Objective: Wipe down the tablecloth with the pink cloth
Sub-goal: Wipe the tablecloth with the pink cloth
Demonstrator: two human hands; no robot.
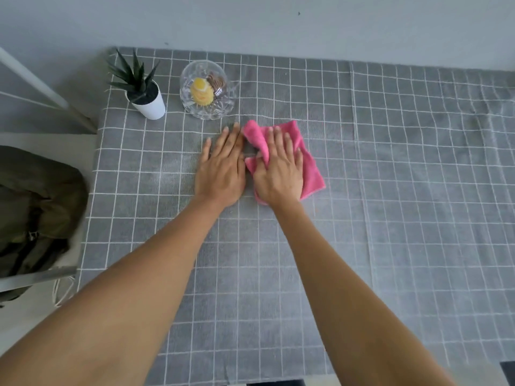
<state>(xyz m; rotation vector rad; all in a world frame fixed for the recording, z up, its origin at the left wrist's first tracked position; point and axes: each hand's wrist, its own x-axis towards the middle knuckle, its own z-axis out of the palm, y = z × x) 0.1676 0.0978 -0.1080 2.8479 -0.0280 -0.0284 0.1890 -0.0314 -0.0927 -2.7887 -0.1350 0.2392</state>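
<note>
The grey tablecloth [390,190] with a white grid covers the whole table. A pink cloth [312,174] lies on it near the middle, its left edge bunched into a fold. My right hand [278,168] presses flat on the pink cloth, fingers spread and pointing away from me. Just to its left, my left hand [223,168] lies flat and open on the bare tablecloth, touching the cloth's folded edge with its fingers.
A clear glass bowl [207,90] holding a yellow item stands just beyond my hands. A small potted plant [143,90] in a white pot is at the far left corner. A dark green bag [33,213] rests on a seat left of the table.
</note>
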